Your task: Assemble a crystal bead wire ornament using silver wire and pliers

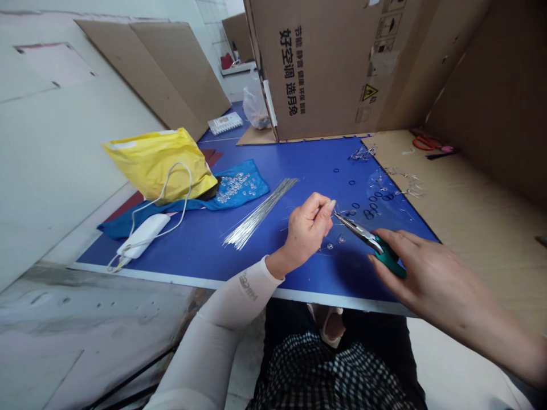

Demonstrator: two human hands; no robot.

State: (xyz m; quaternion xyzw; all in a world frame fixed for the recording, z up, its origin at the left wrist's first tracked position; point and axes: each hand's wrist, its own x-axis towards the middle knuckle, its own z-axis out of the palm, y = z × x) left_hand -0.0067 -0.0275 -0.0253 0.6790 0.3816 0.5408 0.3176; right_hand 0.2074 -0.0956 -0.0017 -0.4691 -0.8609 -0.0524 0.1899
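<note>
My right hand (431,273) grips needle-nose pliers (361,232) with green handles, their jaws pointing up and left. The tips meet my left fingertips, at a short thin wire (335,208). My left hand (308,228) is closed in a pinch on this wire, whose far end is hidden by the fingers. Left of my left hand, a bundle of straight metal wires (260,215) lies on the blue tabletop (200,242). Clear beads (330,246) and black rings (369,214) lie near the pliers.
Clear beads (237,187) rest on a blue cloth (256,171) beside a yellow bag (164,162). A white power strip (143,236) with a looped cord lies at left. A cardboard box (329,74) stands behind. Bent wire pieces (363,152) and orange-handled scissors (429,143) lie at right.
</note>
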